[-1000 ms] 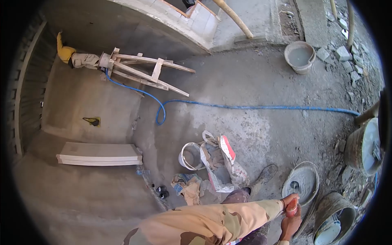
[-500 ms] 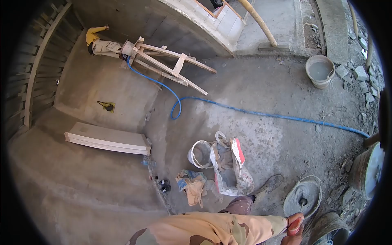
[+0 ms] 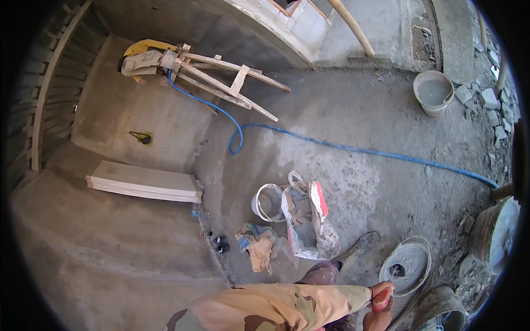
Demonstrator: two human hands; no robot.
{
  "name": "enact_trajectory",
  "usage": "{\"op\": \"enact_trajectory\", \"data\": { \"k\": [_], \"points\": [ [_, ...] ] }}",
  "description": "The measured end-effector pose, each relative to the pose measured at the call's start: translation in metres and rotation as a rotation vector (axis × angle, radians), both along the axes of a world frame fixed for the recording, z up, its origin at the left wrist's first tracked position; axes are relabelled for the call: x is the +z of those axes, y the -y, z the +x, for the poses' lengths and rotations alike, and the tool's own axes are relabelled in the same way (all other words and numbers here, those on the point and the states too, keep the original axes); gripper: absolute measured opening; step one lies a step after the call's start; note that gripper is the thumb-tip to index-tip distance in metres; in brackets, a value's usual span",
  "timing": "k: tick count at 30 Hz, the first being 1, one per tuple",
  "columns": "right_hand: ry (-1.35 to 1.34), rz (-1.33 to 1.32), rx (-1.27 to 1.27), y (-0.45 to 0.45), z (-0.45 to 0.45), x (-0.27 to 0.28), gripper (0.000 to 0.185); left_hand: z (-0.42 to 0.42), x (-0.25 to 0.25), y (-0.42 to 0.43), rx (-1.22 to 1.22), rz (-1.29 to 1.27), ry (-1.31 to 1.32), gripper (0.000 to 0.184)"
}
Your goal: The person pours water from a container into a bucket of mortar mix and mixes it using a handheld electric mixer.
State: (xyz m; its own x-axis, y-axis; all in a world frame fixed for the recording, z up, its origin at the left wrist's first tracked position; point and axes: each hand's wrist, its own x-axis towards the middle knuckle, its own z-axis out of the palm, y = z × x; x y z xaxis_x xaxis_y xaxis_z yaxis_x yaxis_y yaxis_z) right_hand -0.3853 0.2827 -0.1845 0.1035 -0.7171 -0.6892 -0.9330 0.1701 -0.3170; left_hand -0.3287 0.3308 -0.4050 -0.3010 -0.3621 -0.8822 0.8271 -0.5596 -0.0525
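Observation:
My left hand (image 3: 381, 287), at the end of a camouflage sleeve, is closed on a red-bodied mixing drill (image 3: 381, 299). Just below it, my right hand (image 3: 378, 319) also grips the drill. The shaft reaches into a round bucket (image 3: 429, 260) of wet grey mortar (image 3: 411, 268), where a dark hollow surrounds it on the left side. How the fingers sit on the trigger is hidden. My boot (image 3: 361, 246) stands left of the bucket.
An opened cement bag (image 3: 317, 249), a white bucket (image 3: 269, 203) and crumpled paper (image 3: 259, 251) lie left. More buckets (image 3: 488, 237) stand right. A blue hose (image 3: 353, 151) crosses the floor to a wooden trestle (image 3: 237, 83). A co-worker (image 3: 142, 62) bends beside it, near stacked boards (image 3: 144, 182).
Both hands and the drill have shifted left, and the shaft has moved to the left part of the mortar. The co-worker's arm has moved from its outstretched position.

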Motion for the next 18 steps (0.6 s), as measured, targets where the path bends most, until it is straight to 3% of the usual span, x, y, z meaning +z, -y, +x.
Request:
{"op": "enact_trajectory", "data": {
  "k": [1,2,3,5,6,9,11,14,18],
  "points": [
    [0.012,0.015,-0.013,0.003,0.003,-0.002,0.069,0.008,0.000,0.002,-0.021,-0.026,0.018,0.038],
    [0.019,0.030,-0.038,0.007,0.005,-0.003,0.070,0.030,0.042,0.021,-0.034,-0.026,-0.012,0.035],
    [0.038,0.047,-0.069,0.009,0.003,-0.013,0.075,0.021,-0.002,0.010,0.042,-0.069,-0.075,0.034],
    [-0.031,0.117,-0.066,0.024,0.009,-0.002,0.075,0.030,0.002,0.014,0.070,-0.159,-0.200,0.028],
    [0.000,0.067,-0.026,0.024,0.002,-0.010,0.081,0.033,0.008,0.019,0.016,-0.123,-0.139,0.027],
    [-0.032,0.090,-0.067,0.039,-0.006,-0.013,0.079,0.036,0.025,0.048,0.002,-0.079,-0.233,0.032],
    [-0.074,0.108,-0.073,0.047,-0.025,-0.014,0.080,0.022,0.030,0.065,0.046,0.025,-0.267,0.034],
    [-0.052,0.084,-0.095,0.051,-0.039,-0.016,0.080,-0.007,0.008,0.066,-0.040,-0.042,-0.213,0.034],
    [-0.083,0.065,-0.161,0.043,-0.072,-0.012,0.076,-0.049,0.026,0.061,-0.048,0.006,-0.203,0.029]
  ]
}}
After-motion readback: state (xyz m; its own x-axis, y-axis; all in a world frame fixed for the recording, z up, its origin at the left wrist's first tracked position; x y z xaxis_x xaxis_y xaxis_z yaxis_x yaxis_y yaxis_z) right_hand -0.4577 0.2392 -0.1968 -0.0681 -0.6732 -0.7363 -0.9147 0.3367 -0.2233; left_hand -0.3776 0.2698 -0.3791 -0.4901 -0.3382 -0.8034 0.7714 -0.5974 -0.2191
